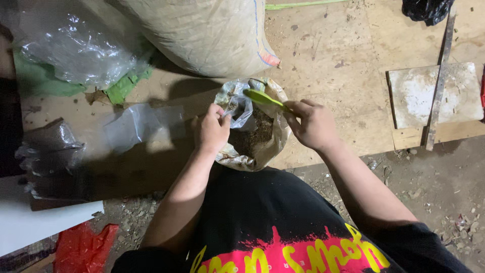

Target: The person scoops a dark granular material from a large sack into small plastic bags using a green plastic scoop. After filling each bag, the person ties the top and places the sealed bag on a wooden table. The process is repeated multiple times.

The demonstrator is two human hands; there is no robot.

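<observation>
While the left hand (212,129) pinches the plastic bag's (237,108) rim open, the right hand (313,124) grips a green scoop (262,97) (long axis slanting up-left) just above the dark fill (252,134).

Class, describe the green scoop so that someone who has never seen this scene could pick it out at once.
Start at the big woven sack at the top of the plywood board. Just below it sits an open plastic bag of dark crumbly material, held open by the left hand. The green scoop is above its mouth, in the right hand: the only bright green, rigid thing there.
</observation>
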